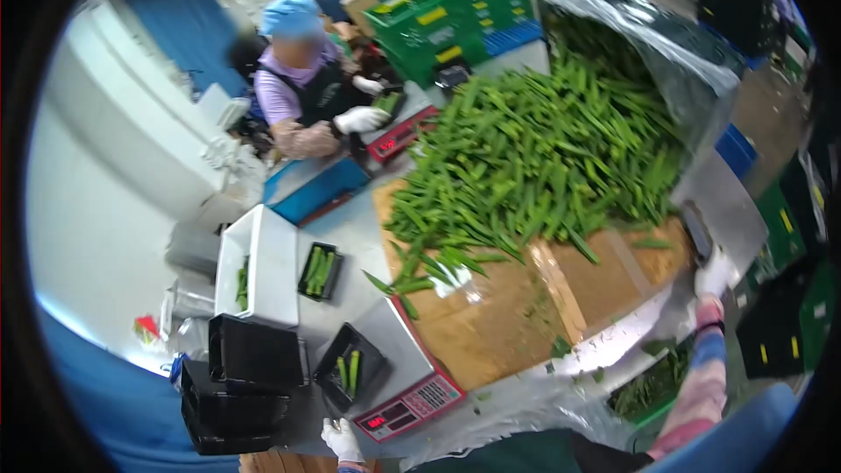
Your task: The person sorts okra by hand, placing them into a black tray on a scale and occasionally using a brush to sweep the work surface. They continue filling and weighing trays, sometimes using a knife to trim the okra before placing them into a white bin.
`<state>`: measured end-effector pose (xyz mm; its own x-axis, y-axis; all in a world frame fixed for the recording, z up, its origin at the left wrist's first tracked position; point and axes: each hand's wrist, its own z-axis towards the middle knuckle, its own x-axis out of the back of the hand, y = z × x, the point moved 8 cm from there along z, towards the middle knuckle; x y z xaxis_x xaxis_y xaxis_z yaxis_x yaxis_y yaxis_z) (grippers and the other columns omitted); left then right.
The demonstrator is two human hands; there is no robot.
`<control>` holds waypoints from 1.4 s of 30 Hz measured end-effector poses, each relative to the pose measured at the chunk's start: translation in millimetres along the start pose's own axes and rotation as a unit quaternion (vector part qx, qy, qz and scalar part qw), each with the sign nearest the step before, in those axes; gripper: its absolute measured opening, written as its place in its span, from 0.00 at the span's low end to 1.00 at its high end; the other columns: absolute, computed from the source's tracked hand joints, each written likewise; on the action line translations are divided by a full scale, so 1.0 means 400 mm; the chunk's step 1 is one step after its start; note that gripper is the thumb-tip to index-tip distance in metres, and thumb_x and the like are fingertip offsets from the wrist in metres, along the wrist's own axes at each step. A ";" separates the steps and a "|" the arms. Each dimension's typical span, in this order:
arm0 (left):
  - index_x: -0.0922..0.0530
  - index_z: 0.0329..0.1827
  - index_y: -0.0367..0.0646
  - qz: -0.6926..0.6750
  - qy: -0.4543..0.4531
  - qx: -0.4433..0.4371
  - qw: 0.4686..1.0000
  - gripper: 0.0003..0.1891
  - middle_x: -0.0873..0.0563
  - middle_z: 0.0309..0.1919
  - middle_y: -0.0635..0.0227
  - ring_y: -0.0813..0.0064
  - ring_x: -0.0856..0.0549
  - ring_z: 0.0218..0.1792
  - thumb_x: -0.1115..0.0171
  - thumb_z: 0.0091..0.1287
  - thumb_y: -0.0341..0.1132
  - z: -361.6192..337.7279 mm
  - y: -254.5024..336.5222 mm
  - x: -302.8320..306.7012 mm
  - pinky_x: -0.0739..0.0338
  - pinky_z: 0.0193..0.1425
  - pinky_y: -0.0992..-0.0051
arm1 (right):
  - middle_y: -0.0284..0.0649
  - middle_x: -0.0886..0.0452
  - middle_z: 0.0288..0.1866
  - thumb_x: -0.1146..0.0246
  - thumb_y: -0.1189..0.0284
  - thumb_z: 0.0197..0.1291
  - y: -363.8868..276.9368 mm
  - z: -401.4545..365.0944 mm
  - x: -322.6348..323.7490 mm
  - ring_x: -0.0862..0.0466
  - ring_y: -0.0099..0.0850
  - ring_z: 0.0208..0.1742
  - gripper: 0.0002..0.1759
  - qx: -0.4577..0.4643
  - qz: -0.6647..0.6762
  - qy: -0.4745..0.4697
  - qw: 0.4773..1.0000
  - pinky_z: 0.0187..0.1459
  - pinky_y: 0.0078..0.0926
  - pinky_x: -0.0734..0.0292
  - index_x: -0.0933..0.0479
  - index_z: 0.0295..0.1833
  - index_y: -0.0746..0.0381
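My left hand [342, 441], in a white glove, is at the table's front edge with its fingers stretched out. It is beside a red and silver scale [412, 409] and just below a black tray [375, 366] on that scale, which holds a few okra pods [349, 372]. Over at the far right, my right hand [714, 274], also white-gloved, grips the near end of a dark grey elongated object [697, 232]. That object lies beside the cardboard [491, 333] under a large heap of okra [543, 153].
A filled black tray [320, 271], a white bin [263, 267] and stacked black trays [254, 350] stand at left. Across the table, a person [302, 88] in white gloves holds a tray over another red scale [399, 134]. Green crates [429, 26] rise behind.
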<state>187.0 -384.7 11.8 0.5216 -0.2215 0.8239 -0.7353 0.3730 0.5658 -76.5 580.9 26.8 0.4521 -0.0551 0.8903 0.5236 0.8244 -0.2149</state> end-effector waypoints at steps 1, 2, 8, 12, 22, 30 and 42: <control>0.30 0.69 0.25 -0.045 0.019 -0.008 0.999 0.27 0.24 0.62 0.49 0.61 0.17 0.58 0.34 0.70 0.28 0.017 -0.044 -0.012 0.21 0.64 0.68 | 0.52 0.18 0.49 0.31 0.76 0.52 0.079 -0.003 -0.060 0.19 0.53 0.54 0.28 -0.024 -0.053 0.005 0.998 0.56 0.48 0.25 0.22 0.62 0.65; 0.30 0.69 0.25 -0.081 0.029 -0.015 0.996 0.27 0.23 0.61 0.50 0.60 0.16 0.57 0.34 0.70 0.29 0.020 -0.080 -0.028 0.21 0.63 0.68 | 0.50 0.19 0.43 0.28 0.74 0.52 0.095 -0.010 -0.039 0.19 0.52 0.52 0.28 0.005 -0.044 0.027 0.999 0.55 0.46 0.26 0.22 0.61 0.65; 0.19 0.53 0.27 -0.022 0.027 -0.083 0.996 0.21 0.14 0.41 0.40 0.48 0.15 0.42 0.43 0.72 0.41 0.057 -0.210 -0.049 0.22 0.52 0.58 | 0.49 0.20 0.48 0.39 0.88 0.51 0.052 -0.105 0.132 0.20 0.44 0.53 0.37 -0.013 0.126 0.083 0.988 0.56 0.39 0.25 0.26 0.71 0.61; 0.22 0.59 0.26 0.126 0.036 -0.070 0.989 0.25 0.15 0.49 0.38 0.41 0.16 0.50 0.37 0.69 0.41 0.016 -0.196 -0.030 0.23 0.56 0.53 | 0.40 0.18 0.58 0.29 0.72 0.65 -0.122 -0.258 0.171 0.20 0.29 0.57 0.24 -0.110 0.379 0.033 0.918 0.62 0.31 0.26 0.25 0.64 0.67; 0.25 0.65 0.31 0.189 0.001 -0.035 0.981 0.27 0.15 0.51 0.38 0.37 0.17 0.53 0.40 0.71 0.44 0.041 -0.219 -0.017 0.21 0.58 0.50 | 0.54 0.13 0.54 0.30 0.60 0.61 -0.961 -0.875 0.021 0.14 0.44 0.57 0.29 -0.070 0.513 -0.470 0.715 0.60 0.36 0.22 0.20 0.60 0.70; 0.21 0.60 0.35 0.153 0.037 -0.077 0.984 0.24 0.14 0.47 0.42 0.41 0.15 0.48 0.40 0.71 0.46 0.120 -0.328 -0.039 0.21 0.53 0.48 | 0.54 0.12 0.52 0.27 0.59 0.58 -0.541 -0.737 -0.094 0.12 0.45 0.55 0.29 -0.178 0.441 -0.267 0.838 0.55 0.37 0.19 0.18 0.56 0.72; 0.17 0.52 0.34 0.107 0.042 -0.109 0.987 0.27 0.13 0.39 0.43 0.42 0.14 0.43 0.43 0.74 0.54 0.114 -0.269 -0.039 0.20 0.51 0.52 | 0.66 0.18 0.56 0.31 0.46 0.56 -0.837 -0.904 0.073 0.18 0.54 0.62 0.43 -0.164 0.404 -0.378 0.817 0.67 0.42 0.27 0.23 0.62 0.75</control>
<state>238.5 -462.4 -60.4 0.4055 -0.0456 0.9130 -0.7261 0.5906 0.3520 22.4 99.6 -20.3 0.2352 0.8980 0.3719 0.4963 0.2180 -0.8403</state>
